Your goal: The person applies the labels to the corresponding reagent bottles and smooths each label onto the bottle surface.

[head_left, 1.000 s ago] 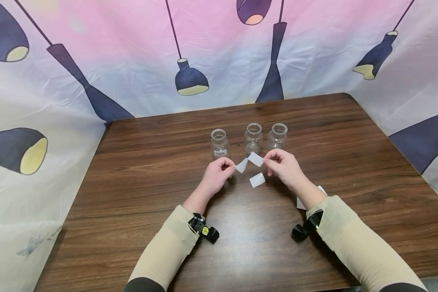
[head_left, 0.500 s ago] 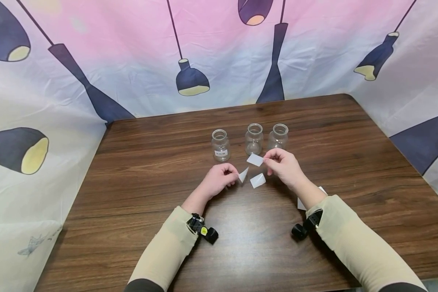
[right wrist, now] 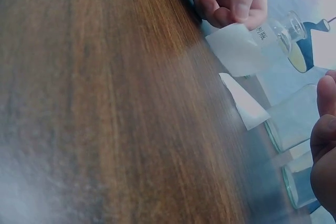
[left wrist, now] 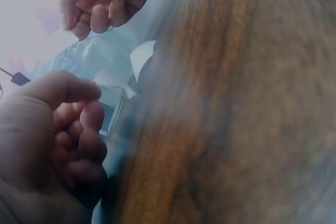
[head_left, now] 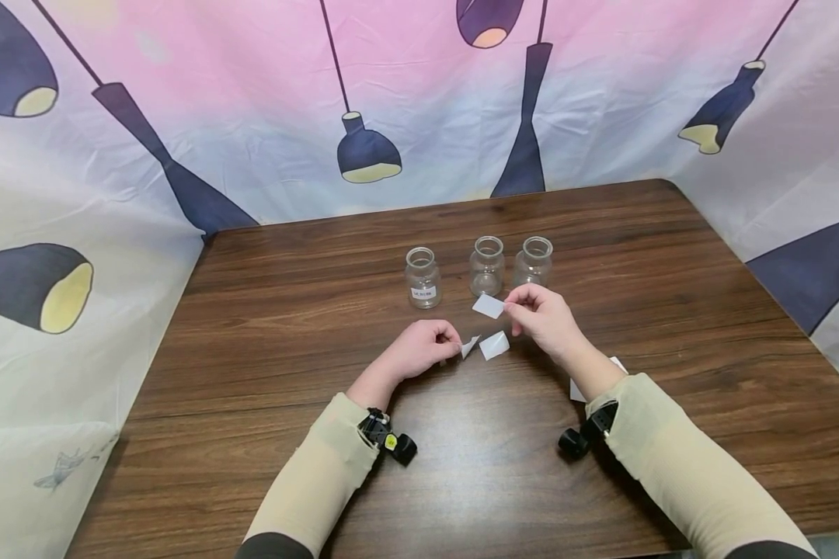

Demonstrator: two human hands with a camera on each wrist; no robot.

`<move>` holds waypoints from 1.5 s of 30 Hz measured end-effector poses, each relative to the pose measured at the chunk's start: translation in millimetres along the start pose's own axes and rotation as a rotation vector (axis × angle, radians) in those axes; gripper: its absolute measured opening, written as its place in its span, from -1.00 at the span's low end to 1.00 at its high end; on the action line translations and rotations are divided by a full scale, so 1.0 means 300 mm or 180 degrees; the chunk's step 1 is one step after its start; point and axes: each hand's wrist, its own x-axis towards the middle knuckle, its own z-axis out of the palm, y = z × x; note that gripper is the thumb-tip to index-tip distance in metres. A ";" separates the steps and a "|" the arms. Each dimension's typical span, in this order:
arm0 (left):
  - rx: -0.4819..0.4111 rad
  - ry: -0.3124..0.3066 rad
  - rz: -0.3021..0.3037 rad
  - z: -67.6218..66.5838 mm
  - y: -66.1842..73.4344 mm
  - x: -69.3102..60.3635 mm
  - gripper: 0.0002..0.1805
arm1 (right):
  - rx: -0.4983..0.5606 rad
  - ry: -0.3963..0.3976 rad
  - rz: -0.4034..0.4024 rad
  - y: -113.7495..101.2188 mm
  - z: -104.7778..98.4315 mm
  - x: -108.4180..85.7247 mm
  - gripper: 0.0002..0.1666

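Note:
My left hand (head_left: 419, 347) pinches a small curled piece of white backing paper (head_left: 469, 347) between thumb and fingertips, low over the table. My right hand (head_left: 544, 320) pinches a white rectangular label (head_left: 489, 306) by its right corner, held in front of the jars. Between and below the two hands a second white paper piece (head_left: 494, 345) lies on the table, one edge curling up. In the right wrist view the left hand's paper (right wrist: 236, 50) looks thin and faintly see-through.
A glass jar (head_left: 422, 283) with a printed white label stands behind the left hand. Two more glass jars, the middle one (head_left: 487, 265) and the right one (head_left: 534, 260), stand further right. White paper (head_left: 577, 390) lies partly under the right forearm. A patterned cloth (head_left: 252, 140) hangs behind the table.
My left hand has drawn down and slightly right, away from the label, carrying the paper piece toward the one on the table. The right hand has stayed nearly still with its label.

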 end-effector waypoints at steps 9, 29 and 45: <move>0.0883 -0.0024 -0.0191 -0.005 0.022 0.012 -0.92 | -0.0065 0.0007 -0.0043 0.010 0.005 0.001 -0.96; 0.0552 0.0343 -0.0282 -0.011 0.026 0.013 -0.86 | -0.0181 0.0021 0.0016 -0.035 0.013 -0.005 -0.95; -0.1035 0.0465 -0.0573 -0.019 0.055 0.032 -0.55 | -0.0465 -0.0025 -0.0205 -0.042 0.024 -0.007 -0.90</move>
